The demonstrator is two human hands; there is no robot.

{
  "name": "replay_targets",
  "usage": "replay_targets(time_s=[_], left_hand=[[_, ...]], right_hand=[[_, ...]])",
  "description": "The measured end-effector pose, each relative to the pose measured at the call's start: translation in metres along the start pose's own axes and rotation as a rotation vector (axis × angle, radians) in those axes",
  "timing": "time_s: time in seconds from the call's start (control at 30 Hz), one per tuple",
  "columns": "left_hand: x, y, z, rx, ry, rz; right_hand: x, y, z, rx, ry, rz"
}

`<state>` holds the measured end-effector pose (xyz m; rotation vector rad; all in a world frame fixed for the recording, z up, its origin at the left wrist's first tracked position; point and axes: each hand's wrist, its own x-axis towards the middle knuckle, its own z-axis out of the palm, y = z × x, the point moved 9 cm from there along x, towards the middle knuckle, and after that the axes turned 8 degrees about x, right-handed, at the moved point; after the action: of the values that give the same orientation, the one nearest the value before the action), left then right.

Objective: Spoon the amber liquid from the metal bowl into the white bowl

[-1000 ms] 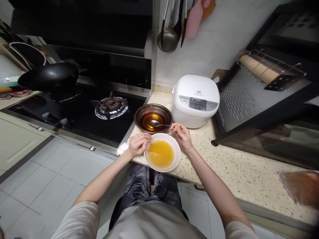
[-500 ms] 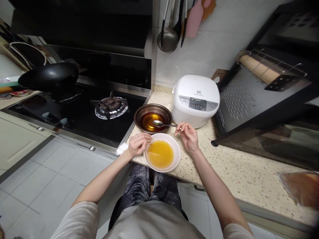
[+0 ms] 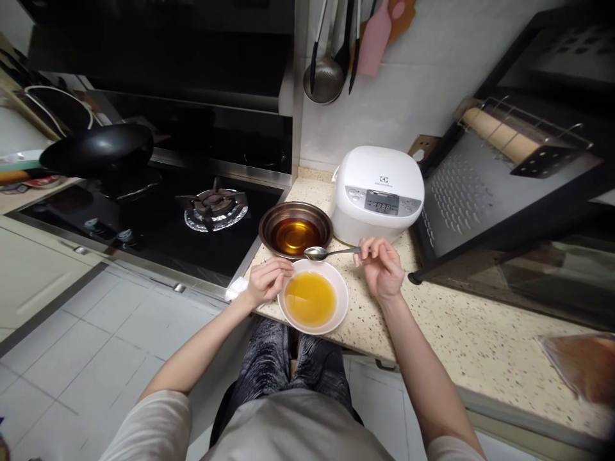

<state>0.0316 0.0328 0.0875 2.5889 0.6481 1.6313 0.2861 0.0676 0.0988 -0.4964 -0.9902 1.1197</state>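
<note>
A metal spoon [image 3: 317,253] is level above the gap between two bowls, its handle pinched in the fingers of my right hand [image 3: 383,266]. Under and in front of it, a white bowl [image 3: 342,301] of yellow liquid stands at the counter's front edge. My left hand [image 3: 268,280] grips that bowl's left rim between thumb and fingers. Just behind is a dark metal bowl [image 3: 266,232] with amber-brown liquid inside. Whether the spoon carries any liquid I cannot make out.
Behind the bowls on the right stands a white rice cooker [image 3: 379,173]. To the left are a gas burner [image 3: 215,206] and a black wok [image 3: 98,150]. A crumpled white tissue [image 3: 236,289] lies by the counter edge. A black oven [image 3: 519,256] fills the right side.
My right hand has moved right and slightly toward me, bringing the spoon from over the dark bowl to the white bowl's far rim. My left hand stays on the white bowl.
</note>
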Motion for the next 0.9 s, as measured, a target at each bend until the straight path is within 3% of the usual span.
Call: replay_targets(time_s=[0.5,0.9], left_hand=[[-0.003,-0.003,0.001,-0.012,-0.003,-0.009],[-0.003,-0.001,0.001,-0.005,0.005,0.007]], right_hand=[[-0.003,-0.007,0.009,0.021,-0.069,0.014],[-0.017,-0.02,0.035,-0.044,-0.32,-0.037]])
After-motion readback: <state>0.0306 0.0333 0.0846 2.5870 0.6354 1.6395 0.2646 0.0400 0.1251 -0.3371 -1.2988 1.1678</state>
